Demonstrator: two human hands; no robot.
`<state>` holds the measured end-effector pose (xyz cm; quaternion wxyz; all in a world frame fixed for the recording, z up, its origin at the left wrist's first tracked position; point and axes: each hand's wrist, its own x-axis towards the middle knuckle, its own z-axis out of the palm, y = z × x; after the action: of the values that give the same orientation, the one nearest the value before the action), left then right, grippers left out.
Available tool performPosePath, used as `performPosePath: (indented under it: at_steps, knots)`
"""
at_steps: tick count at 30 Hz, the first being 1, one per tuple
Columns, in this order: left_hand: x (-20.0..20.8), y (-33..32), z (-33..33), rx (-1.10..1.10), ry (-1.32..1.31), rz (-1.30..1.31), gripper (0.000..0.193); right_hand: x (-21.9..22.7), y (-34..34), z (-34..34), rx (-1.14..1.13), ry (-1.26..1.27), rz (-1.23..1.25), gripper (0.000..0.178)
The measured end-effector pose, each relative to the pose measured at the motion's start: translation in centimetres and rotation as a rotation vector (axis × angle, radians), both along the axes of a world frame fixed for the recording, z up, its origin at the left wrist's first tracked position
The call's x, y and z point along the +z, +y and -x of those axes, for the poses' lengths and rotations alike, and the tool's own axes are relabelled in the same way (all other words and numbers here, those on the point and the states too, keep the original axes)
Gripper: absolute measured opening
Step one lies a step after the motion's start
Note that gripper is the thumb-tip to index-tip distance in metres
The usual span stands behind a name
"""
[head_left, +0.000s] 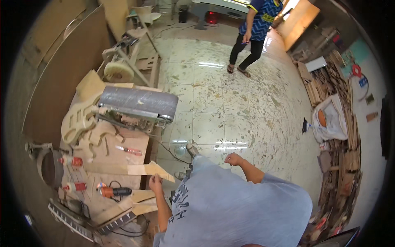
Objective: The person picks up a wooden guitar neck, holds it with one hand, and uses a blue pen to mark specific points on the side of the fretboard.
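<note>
In my left hand (155, 182) is the angled head end of a pale wooden guitar neck (138, 169). My fingers are closed on its near edge, and the neck stretches left across the wooden bench (135, 144). My right hand (233, 159) hangs in front of my body above the tiled floor, fingers curled, with nothing visible in it. Near the neck lie an orange and black power tool (113, 192), a red-handled tool (129, 150) and two red and white bottles, one upper (72, 161) and one lower (75, 186).
A belt sander (138, 101) with a grey belt stands on the bench's far part, beside pale guitar bodies (77, 120). Another person (257, 31) stands on the paint-spotted floor (205, 99) ahead. Stacked wood offcuts (345, 164) and a white sack (331, 119) line the right wall.
</note>
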<state>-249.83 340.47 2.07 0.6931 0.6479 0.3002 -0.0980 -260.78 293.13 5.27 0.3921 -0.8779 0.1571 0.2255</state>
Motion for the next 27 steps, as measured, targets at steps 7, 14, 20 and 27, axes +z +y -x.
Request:
performPosePath:
  at_steps: [7,14,20,27]
  knots:
    - [0.6,-0.6,0.2,0.007,0.042,0.035,0.025,2.0,-5.0,-3.1,-0.894,-0.069,-0.427,0.026]
    - [-0.8,0.7,0.6,-0.003,0.152,-0.074,0.026,13.3,-21.6,-15.1,-0.844,-0.898,-0.668,0.041]
    - [2.8,-2.5,5.3,-0.028,0.093,-0.469,0.037,23.1,-21.8,-19.9,-1.068,-0.681,-0.610,0.085]
    - [5.3,-6.0,17.9,0.399,0.210,-0.250,0.029,14.3,-29.8,-19.1,-0.872,-0.693,-0.678,0.072]
